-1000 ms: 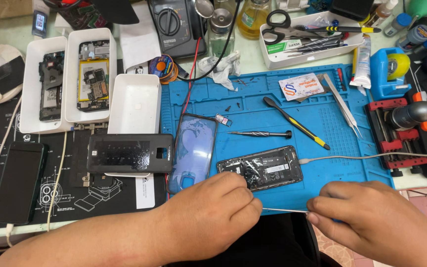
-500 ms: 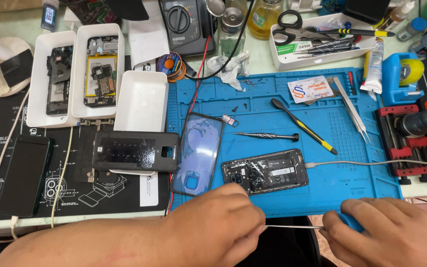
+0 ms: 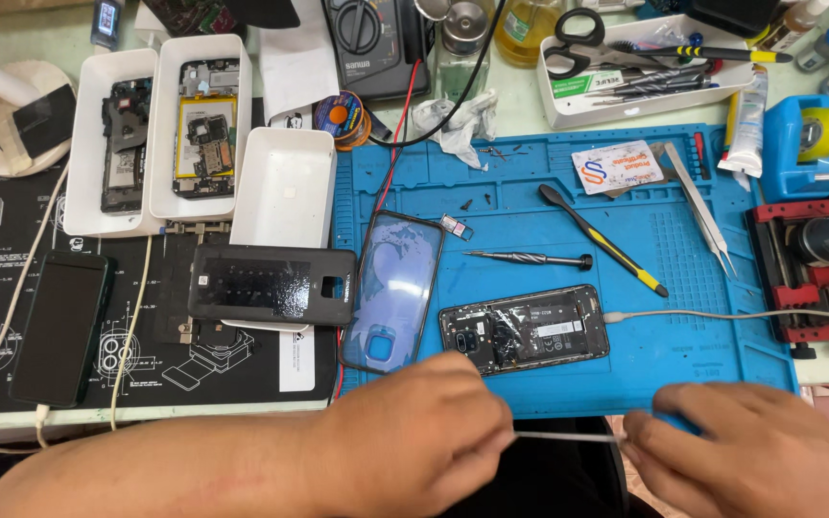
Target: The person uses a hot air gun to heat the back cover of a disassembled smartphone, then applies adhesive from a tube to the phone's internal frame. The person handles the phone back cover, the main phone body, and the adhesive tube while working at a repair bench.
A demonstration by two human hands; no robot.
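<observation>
Left hand [image 3: 413, 432] at 6 o'clock of the blue mat [image 3: 683, 326], knuckles up, fingers pinched on one end of a thin pale strip [image 3: 568, 437]. Right hand [image 3: 750, 451] at 5 o'clock, fingers closed on the other end. Strip runs level between the two hands, off the mat's near edge, over the dark gap below the bench.

Just past the left hand, 12 o'clock: opened phone [image 3: 525, 328], back off, internals up, flat on the mat, grey cable [image 3: 722, 315] plugged into its 3 o'clock end. At its 9 o'clock: blue phone back cover [image 3: 393, 288], tilted slightly. At its 12 o'clock: small screwdriver [image 3: 528, 257]; black-and-yellow pry tool [image 3: 603, 240] lying diagonal beyond it. Tweezers [image 3: 700, 207] at 2 o'clock.

Off the mat, 9 o'clock: black phone case [image 3: 271, 284], then a dark phone [image 3: 59, 326] on a cable. White trays [image 3: 160, 125] with phone parts at 10 o'clock.
</observation>
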